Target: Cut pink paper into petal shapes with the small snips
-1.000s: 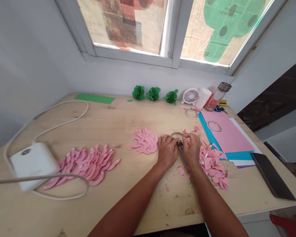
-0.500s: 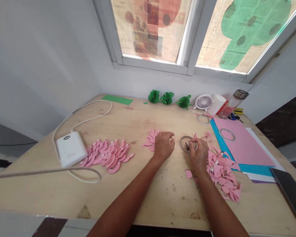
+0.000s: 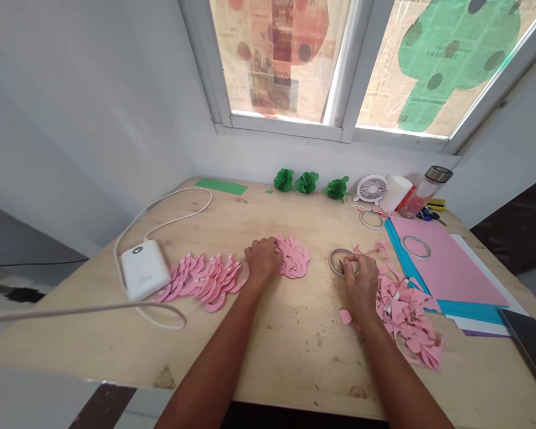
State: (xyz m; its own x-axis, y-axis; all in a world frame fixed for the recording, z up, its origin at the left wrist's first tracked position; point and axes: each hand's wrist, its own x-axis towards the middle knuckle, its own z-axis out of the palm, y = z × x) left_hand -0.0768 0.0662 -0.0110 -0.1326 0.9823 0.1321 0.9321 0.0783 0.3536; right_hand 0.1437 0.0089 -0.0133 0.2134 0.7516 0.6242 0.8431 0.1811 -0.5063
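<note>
My left hand (image 3: pixel 263 260) is over the table beside a round, flower-like cluster of curved pink paper pieces (image 3: pixel 295 257). Its fingers are bent and look spread, with no item visible in them; the fingertips are partly hidden. To its left lies an overlapping row of curved pink paper strips (image 3: pixel 212 280). My right hand (image 3: pixel 361 283) is closed on small scissors (image 3: pixel 342 266), of which only the dark pointed tips show. Those tips lie over a roll of tape (image 3: pixel 332 260) on the table. Beside my right wrist is a heap of pink paper scraps (image 3: pixel 406 316).
A white power bank (image 3: pixel 145 271) with a looping cable is at left. Behind stand green paper balls (image 3: pixel 307 182), a small fan (image 3: pixel 372 189) and a glass bottle (image 3: pixel 424 193). Coloured sheets (image 3: pixel 446 268) with a tape roll (image 3: pixel 416 247) and a dark phone (image 3: pixel 531 345) lie at right.
My left hand has moved left, uncovering the pink cluster. My right hand stays near the tape roll with the scissors. The view has shifted slightly.
</note>
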